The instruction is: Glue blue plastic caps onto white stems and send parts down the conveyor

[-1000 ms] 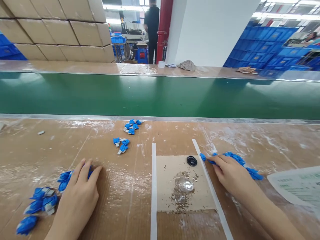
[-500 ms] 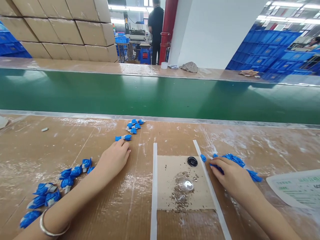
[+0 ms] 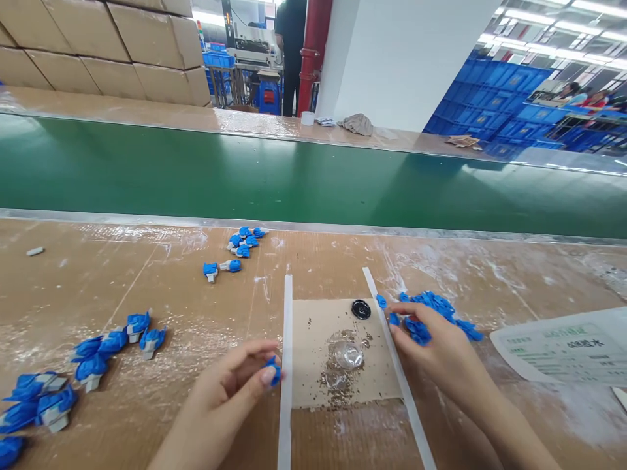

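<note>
My left hand [image 3: 230,385], low and left of the taped card, pinches a small blue plastic piece [image 3: 272,372] between thumb and fingers. To the right of the card, my right hand [image 3: 435,339] has thumb and forefinger closed about another small blue piece [image 3: 394,319]. Just behind those fingers lies a loose pile of blue pieces [image 3: 434,303]. Between the hands, the beige card [image 3: 313,326] bears a clear round dish [image 3: 350,356], a black ridged cap [image 3: 361,309] and scattered dark specks. Blue-and-grey assembled parts [image 3: 115,341] sit in groups on the left.
White tape strips [image 3: 285,365] border the card. More blue-and-grey parts [image 3: 243,241] stand near the green conveyor belt [image 3: 294,176]. A printed white sheet [image 3: 563,349] lies at right. Beyond the belt are cartons [image 3: 117,39], a red pipe [image 3: 308,59] and a person [image 3: 291,52].
My left hand has drawn back from the far blue-and-grey parts toward the card and now holds a blue piece. My right hand stays by the pile. The camera view has shifted.
</note>
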The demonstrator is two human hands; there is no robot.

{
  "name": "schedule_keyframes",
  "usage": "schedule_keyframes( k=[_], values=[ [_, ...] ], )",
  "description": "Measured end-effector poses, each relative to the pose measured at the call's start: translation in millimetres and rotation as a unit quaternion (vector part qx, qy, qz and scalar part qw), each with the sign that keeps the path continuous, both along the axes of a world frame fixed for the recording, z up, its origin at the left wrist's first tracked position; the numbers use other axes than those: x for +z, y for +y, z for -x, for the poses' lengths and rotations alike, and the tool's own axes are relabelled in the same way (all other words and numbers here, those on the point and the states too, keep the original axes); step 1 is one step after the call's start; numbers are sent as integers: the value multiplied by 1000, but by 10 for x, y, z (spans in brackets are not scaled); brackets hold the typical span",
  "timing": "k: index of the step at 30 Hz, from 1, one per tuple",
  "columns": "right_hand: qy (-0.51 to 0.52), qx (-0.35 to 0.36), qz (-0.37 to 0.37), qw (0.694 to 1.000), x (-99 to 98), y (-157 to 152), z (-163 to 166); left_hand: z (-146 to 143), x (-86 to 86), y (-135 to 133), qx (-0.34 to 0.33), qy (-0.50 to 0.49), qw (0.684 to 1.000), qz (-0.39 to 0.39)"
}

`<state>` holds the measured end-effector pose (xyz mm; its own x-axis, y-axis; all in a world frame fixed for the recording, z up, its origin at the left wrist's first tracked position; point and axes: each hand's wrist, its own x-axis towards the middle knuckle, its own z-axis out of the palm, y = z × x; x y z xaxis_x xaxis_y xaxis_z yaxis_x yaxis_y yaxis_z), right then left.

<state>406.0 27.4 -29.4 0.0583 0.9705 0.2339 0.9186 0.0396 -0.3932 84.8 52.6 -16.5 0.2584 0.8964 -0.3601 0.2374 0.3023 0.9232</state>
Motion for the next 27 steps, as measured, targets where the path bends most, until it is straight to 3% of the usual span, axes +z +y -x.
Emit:
schedule_keyframes(
  k=[4, 7, 13, 17, 19, 22, 25, 27],
  values=[
    [100, 131, -28, 986, 130, -206, 333, -268, -70, -256, 91, -161, 974, 133],
    [96, 176, -21, 979, 95, -257, 471, -401, -122, -342, 129, -226, 948, 182],
    [60, 185, -37, 980, -10, -241, 526, -497, -184, -394, 154, -253, 941, 167],
    [187, 157, -29, 969, 21, -322, 610, -554, -139, -405, 180, -241, 944, 137],
    [305, 118, -24, 945, 31, -398, 670, -593, -106, -416, 186, -258, 937, 141],
    [471, 70, -12, 879, 15, -512, 758, -653, -73, -442, 175, -299, 925, 158],
    [571, 66, 0, 818, -10, -588, 842, -701, -61, -472, 156, -340, 911, 170],
    [602, 70, 11, 795, -7, -614, 910, -721, -57, -489, 150, -356, 905, 178]
  ],
)
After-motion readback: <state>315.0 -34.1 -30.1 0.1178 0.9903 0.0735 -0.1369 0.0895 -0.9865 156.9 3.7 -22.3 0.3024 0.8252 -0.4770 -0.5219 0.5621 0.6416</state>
